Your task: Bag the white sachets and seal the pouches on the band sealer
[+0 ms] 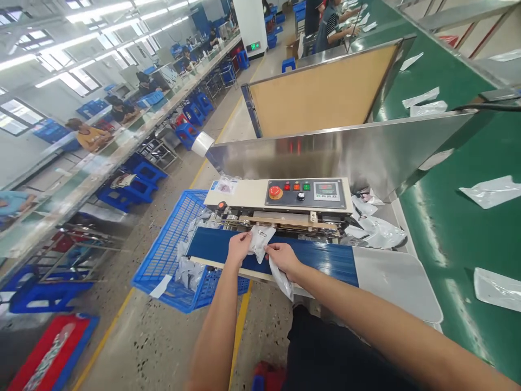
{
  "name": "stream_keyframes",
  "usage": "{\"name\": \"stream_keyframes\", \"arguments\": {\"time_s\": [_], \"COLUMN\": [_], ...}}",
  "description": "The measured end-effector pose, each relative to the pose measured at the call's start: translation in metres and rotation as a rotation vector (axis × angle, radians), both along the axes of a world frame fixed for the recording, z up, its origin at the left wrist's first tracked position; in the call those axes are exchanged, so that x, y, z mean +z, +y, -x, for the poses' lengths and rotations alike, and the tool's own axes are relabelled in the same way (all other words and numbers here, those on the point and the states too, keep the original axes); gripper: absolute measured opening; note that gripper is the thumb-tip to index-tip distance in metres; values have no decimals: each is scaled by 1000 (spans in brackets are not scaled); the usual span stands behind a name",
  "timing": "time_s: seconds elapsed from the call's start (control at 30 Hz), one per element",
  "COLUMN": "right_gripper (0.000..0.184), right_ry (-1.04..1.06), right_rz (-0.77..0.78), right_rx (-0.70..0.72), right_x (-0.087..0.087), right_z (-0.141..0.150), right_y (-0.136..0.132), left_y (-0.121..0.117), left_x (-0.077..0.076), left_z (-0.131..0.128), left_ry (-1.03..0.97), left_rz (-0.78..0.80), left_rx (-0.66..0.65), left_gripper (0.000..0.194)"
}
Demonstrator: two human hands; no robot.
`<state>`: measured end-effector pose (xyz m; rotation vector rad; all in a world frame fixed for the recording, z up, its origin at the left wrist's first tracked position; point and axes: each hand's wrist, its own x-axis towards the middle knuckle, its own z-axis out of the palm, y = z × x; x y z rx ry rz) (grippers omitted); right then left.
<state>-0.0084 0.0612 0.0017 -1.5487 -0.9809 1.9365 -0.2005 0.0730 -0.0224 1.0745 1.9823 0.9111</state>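
My left hand (pixel 239 248) pinches the left edge of a small white plastic pouch (pixel 261 240) with dark print on it. The pouch is over the blue conveyor belt (pixel 325 259) of a band sealer (pixel 244 194), its top near the sealing slot. My right hand (pixel 284 257) is closed, with the fingertips at the pouch's lower right corner. A second white pouch (pixel 281 280) hangs below the right palm, gripped by fingers that are partly hidden. A control panel (pixel 305 194) with a red knob and a display faces me on the sealer.
A blue basket (pixel 163 239) holding several pouches stands left of the belt. More pouches (pixel 380 231) lie heaped on the grey tray (pixel 394 277) to the right. Beyond runs a green conveyor (pixel 456 239) with scattered pouches. A metal guard (pixel 285 157) rises behind the sealer.
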Motion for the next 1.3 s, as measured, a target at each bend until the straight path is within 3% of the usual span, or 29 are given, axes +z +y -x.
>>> {"name": "stream_keyframes", "arguments": {"time_s": [0.2,0.3,0.5,0.67,0.8,0.93,1.03,1.1,1.17,1.3], "right_gripper": [26,36,48,55,58,58,56,56,57,60], "right_ry": [62,8,-153,-221,-194,-218,-236,-232,-219,-187], "right_rz": [-82,-90,-86,-80,-40,-143,-269,-346,-413,-468], "right_rx": [290,327,219,109,82,60,79,74,38,-64], "right_x": [8,13,8,5,16,17,14,16,23,37], "right_z": [-42,-78,-143,-174,-189,-203,-203,-195,-182,-167], "right_y": [-39,-52,-66,-65,-59,-56,-53,-50,-46,-38], "left_y": [-1,-1,5,8,1,-20,-39,-47,-52,-60], "left_x": [-3,-4,6,23,43,72,84,79,66,39], "left_z": [49,73,125,159,174,176,145,99,33,-110], "left_ry": [6,14,25,84,224,376,422,363,141,-229], "left_rz": [15,30,63,56,2,-112,-212,-268,-321,-260], "left_rx": [121,174,232,275,354,459,480,417,282,19], "left_gripper": [46,45,45,40,34,34,43,47,52,56]}}
